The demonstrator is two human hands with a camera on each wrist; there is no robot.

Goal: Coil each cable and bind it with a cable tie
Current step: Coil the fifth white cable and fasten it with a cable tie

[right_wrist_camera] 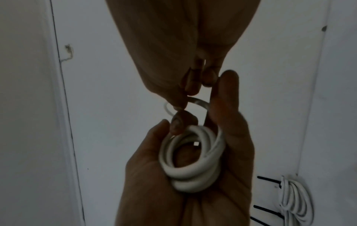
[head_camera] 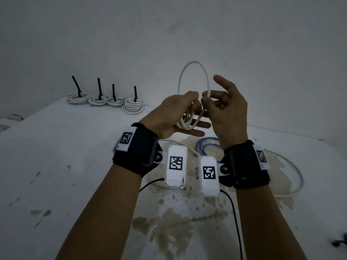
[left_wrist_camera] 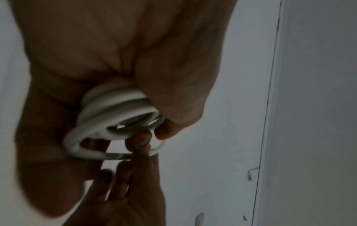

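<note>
My left hand (head_camera: 185, 109) holds a small coil of white cable (head_camera: 185, 125) in its palm above the table, thumb over the turns and fingers under them. The coil shows close up in the left wrist view (left_wrist_camera: 115, 107) and in the right wrist view (right_wrist_camera: 193, 168). My right hand (head_camera: 206, 98) pinches the same cable between thumb and forefinger just right of the coil, its other fingers spread. From that pinch a big loop (head_camera: 195, 62) arcs upward. The cable's slack (head_camera: 298, 171) trails over the table at the right.
Several white coils (head_camera: 78, 97) bound with upright black cable ties (head_camera: 99, 89) sit in a row at the table's back left, also seen in the right wrist view (right_wrist_camera: 293, 201). A blue cable (head_camera: 207, 147) lies under my hands. The white table (head_camera: 75, 166) has brown stains (head_camera: 178, 222).
</note>
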